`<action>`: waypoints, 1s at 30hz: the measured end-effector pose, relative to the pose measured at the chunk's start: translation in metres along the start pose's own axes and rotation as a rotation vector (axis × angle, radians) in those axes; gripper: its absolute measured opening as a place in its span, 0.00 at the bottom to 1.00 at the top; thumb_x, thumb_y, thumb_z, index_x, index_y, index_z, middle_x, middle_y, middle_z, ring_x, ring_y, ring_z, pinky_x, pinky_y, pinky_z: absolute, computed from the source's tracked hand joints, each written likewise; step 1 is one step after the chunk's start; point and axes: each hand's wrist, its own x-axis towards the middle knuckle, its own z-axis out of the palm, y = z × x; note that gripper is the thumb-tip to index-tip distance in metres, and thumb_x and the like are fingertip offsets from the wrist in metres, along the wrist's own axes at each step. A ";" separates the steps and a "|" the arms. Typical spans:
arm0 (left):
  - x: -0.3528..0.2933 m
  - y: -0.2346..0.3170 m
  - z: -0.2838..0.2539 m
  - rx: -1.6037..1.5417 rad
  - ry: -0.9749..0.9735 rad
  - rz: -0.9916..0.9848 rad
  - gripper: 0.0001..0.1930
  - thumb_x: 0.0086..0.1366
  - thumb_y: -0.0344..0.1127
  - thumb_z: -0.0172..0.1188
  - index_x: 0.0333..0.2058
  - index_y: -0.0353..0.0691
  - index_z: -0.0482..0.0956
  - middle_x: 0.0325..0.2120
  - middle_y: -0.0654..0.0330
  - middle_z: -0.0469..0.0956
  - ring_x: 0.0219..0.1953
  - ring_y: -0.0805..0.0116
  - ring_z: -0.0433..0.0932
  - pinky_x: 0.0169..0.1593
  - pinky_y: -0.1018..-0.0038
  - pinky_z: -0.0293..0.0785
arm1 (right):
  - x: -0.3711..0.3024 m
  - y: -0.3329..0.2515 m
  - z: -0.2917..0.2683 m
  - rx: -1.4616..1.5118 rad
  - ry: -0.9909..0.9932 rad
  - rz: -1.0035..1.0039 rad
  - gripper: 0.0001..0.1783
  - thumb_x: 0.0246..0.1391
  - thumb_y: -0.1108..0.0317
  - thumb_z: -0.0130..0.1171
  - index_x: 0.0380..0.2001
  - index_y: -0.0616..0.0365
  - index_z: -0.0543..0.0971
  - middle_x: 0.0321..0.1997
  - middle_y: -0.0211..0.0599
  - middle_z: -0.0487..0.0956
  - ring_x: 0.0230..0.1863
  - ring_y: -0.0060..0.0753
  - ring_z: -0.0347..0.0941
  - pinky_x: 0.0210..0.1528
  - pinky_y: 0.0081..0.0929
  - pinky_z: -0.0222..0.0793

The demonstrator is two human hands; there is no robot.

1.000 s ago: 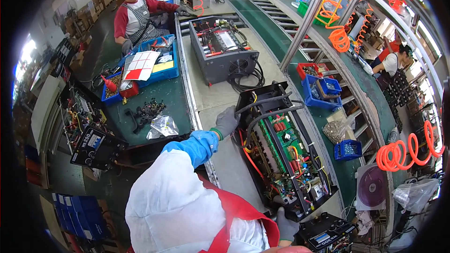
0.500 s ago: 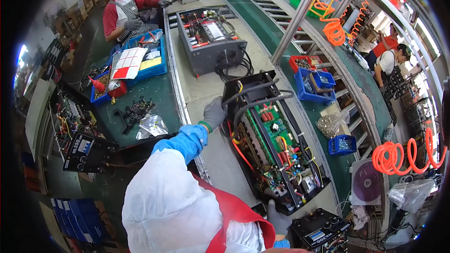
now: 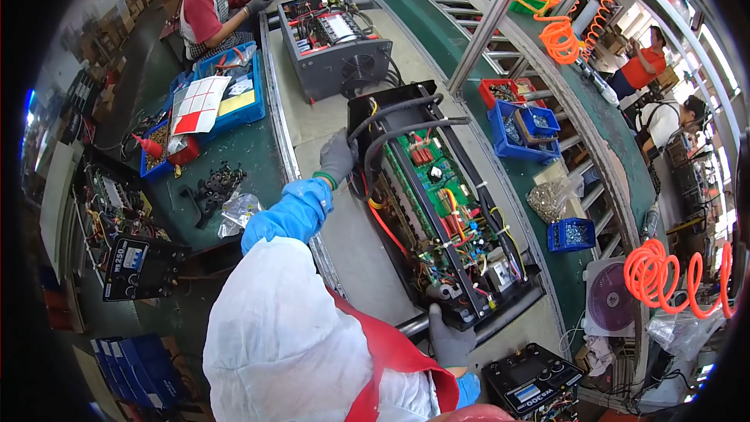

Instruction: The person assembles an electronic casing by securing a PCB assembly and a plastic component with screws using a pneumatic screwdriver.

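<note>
A long black machine chassis with its cover off lies on the conveyor line in front of me, turned at a slant. Inside it, a green circuit board, coloured wires and dark rails show. Two thick black cables loop over its far end. My left hand, in a grey glove, is closed on the far left edge of the chassis, fingertips partly hidden. At the near end my right hand, also gloved, grips the bottom edge with the thumb on top; its other fingers are hidden.
Farther along stands a grey machine with a fan. A black front panel unit is at my near right, another at left. Blue bins line the right side. A co-worker stands far left. Orange coiled hoses hang right.
The chassis has shifted slightly away and to the left, both hands staying on it. A dark bar beneath its near end now shows more. The co-worker at left has turned and leaned forward.
</note>
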 end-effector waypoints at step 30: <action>-0.015 0.091 -0.110 -0.323 0.234 0.816 0.25 0.59 0.45 0.58 0.51 0.34 0.70 0.50 0.45 0.70 0.57 0.43 0.66 0.60 0.53 0.62 | 0.136 -0.198 0.136 -0.437 -0.327 -0.132 0.46 0.46 0.37 0.57 0.54 0.69 0.66 0.52 0.59 0.74 0.50 0.55 0.74 0.50 0.46 0.69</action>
